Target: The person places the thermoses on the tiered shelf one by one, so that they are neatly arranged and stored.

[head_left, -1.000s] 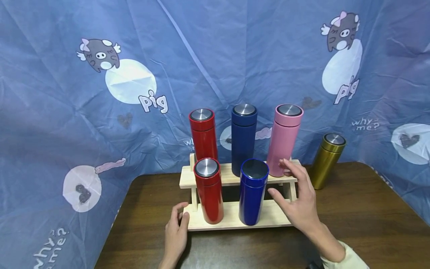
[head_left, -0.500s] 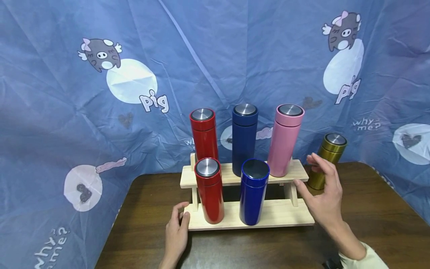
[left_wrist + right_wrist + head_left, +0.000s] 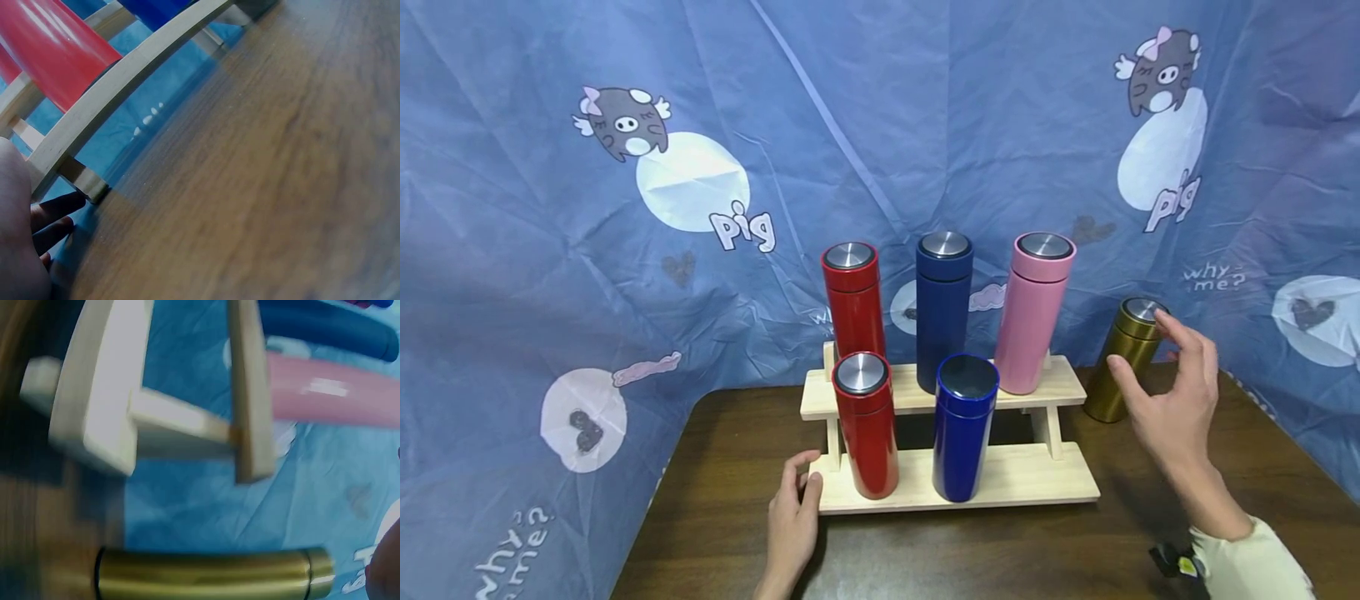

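A two-tier wooden rack [image 3: 1037, 479] bears several thermos bottles. My left hand [image 3: 793, 521] holds its lower left end, with fingers [image 3: 56, 215] bent near the rack's foot in the left wrist view. On the right, my right hand [image 3: 1180, 408] is beside a gold thermos bottle [image 3: 1116, 379], thumb and fingers spread apart. The fingertips overlap the bottle's lid in the head view; contact cannot be told. The gold bottle stands on the table behind the rack's right end, and lies across the bottom of the right wrist view [image 3: 212, 576].
Red [image 3: 853, 308], navy [image 3: 943, 325] and pink [image 3: 1036, 333] bottles stand on the upper tier. A red bottle [image 3: 872, 442] and a shiny blue one [image 3: 962, 442] occupy the lower tier. The brown table [image 3: 962, 558] meets a blue patterned cloth [image 3: 850, 125] behind.
My right hand has moved right, away from the pink bottle and past the rack's end to the gold one. The left hand and the bottles have stayed in place.
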`<state>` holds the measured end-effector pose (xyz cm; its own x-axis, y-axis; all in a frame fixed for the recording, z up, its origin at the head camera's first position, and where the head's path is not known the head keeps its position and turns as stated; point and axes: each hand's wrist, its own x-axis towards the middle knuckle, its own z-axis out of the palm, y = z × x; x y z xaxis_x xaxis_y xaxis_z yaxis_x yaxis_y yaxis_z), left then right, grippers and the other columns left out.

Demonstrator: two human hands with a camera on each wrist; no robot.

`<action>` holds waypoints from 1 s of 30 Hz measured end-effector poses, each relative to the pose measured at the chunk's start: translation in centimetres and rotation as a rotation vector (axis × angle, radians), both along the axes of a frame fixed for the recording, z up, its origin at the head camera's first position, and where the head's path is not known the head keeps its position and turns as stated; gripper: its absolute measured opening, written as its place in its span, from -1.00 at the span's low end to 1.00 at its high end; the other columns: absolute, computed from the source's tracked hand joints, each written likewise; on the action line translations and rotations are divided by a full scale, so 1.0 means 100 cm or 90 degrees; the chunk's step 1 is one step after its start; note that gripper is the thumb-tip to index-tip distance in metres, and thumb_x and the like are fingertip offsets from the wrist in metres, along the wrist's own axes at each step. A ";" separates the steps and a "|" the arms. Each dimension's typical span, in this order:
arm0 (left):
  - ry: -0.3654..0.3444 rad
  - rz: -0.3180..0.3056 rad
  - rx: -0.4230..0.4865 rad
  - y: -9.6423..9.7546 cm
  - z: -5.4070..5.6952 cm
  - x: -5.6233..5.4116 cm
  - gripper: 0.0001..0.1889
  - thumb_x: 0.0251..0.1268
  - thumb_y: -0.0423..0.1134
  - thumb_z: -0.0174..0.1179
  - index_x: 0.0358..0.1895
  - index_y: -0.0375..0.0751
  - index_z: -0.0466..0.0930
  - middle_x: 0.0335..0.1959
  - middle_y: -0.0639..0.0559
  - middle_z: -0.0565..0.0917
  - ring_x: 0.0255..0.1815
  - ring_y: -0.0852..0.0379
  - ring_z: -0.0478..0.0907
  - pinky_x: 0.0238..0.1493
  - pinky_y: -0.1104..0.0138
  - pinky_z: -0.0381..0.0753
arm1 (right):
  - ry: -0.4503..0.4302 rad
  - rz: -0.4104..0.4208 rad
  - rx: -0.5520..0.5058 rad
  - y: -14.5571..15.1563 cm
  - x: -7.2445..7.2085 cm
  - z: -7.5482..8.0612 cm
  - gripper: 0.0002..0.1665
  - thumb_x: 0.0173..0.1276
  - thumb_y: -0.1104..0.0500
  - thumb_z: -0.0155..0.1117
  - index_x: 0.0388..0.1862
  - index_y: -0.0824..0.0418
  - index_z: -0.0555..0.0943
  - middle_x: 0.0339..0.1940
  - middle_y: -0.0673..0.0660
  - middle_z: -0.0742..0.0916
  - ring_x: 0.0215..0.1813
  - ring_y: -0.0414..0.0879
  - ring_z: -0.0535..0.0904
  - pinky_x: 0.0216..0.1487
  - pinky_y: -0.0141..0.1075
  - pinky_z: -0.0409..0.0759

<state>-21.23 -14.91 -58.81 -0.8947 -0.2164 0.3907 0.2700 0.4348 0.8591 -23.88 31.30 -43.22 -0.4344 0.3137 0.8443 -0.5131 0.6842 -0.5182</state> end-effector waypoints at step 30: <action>-0.082 -0.007 0.025 0.001 0.010 0.003 -0.71 0.69 -0.27 0.20 0.33 -0.04 0.62 -0.49 0.18 0.49 -0.34 0.25 0.47 -0.17 0.28 0.39 | -0.210 -0.039 0.031 0.055 -0.042 -0.043 0.09 0.26 0.23 0.62 0.73 -0.01 0.34 0.60 0.51 0.35 0.59 0.47 0.29 0.45 0.49 0.30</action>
<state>-20.96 -14.84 -57.80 -0.9393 -0.2194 0.2637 0.1606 0.3981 0.9032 -28.10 36.78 -47.48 -0.6677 0.3111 0.6764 -0.2806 0.7364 -0.6157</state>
